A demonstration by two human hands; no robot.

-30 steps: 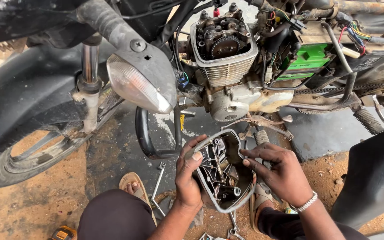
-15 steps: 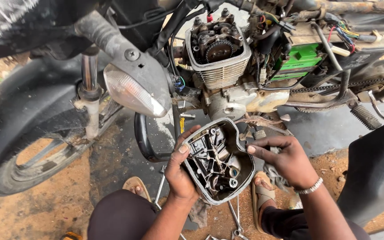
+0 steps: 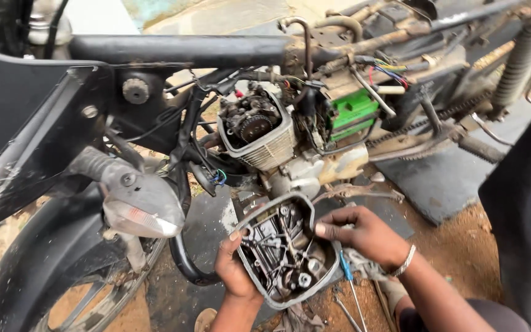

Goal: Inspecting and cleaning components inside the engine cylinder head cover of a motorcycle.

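Observation:
A grey metal engine head cover [image 3: 284, 252], open side up with oily rocker parts inside, sits low in the centre of the head view. My left hand [image 3: 236, 270] grips its left rim, thumb on the edge. My right hand [image 3: 364, 237], with a metal bracelet at the wrist, holds the right rim with fingers curled over it. Above it stands the motorcycle's open finned cylinder head [image 3: 258, 132], its sprocket exposed.
The stripped motorcycle frame [image 3: 179, 49] runs across the top. The front wheel [image 3: 50, 276] and a turn signal [image 3: 139, 209] are at left, a green battery [image 3: 353, 114] and chain at right. A blue-handled screwdriver [image 3: 348, 280] and other tools lie on the dirt below.
The view has tilted upward and closer to the bike. The cover has shifted slightly right and lower in view, both hands still on its rims.

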